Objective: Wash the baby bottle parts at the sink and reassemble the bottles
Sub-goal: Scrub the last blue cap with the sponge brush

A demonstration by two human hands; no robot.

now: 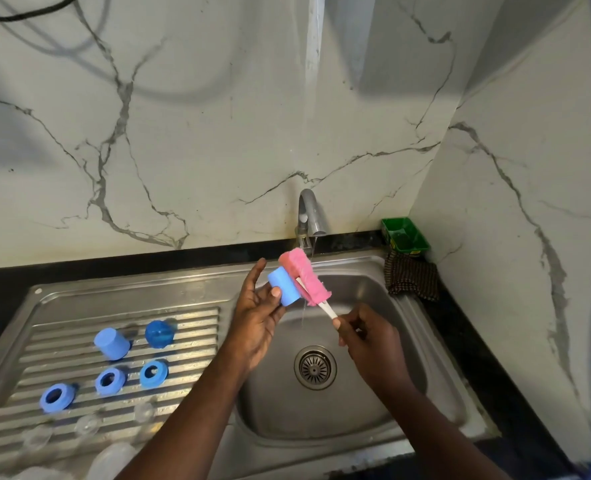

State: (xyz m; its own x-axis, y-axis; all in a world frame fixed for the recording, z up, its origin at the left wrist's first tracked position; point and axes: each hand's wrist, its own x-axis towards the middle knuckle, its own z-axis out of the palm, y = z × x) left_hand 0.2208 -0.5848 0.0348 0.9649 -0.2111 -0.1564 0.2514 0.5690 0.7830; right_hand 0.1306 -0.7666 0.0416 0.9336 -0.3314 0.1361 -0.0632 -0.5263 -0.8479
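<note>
**Blue cap against the pink sponge under the tap**

My left grip (256,317) holds the blue cap (284,286), with the thumb across its side and the fingers behind it. My right grip (366,341) pinches the white handle of the sponge brush (304,277). The pink sponge head slants up and to the left from that grip and lies against the cap's right side.

Just beyond both grips stands the tap (309,213). A thin stream of water (315,244) falls from it past the sponge head into the sink basin (373,403) below. The drain strainer (315,367) sits between my two wrists.

Left of my left grip, the ribbed drainboard (190,320) carries another cap (112,344), a translucent blue dome (160,334) and three blue screw rings (57,397) (110,381) (153,374). Nearer to me than the rings lie some clear pieces (87,426), too blurred to name.

Beyond my right grip and to its right, a green tray (404,235) sits on the black table (460,323) against the wall. A checked cloth (411,277) lies just in front of the tray, at the sink's far right corner.
</note>
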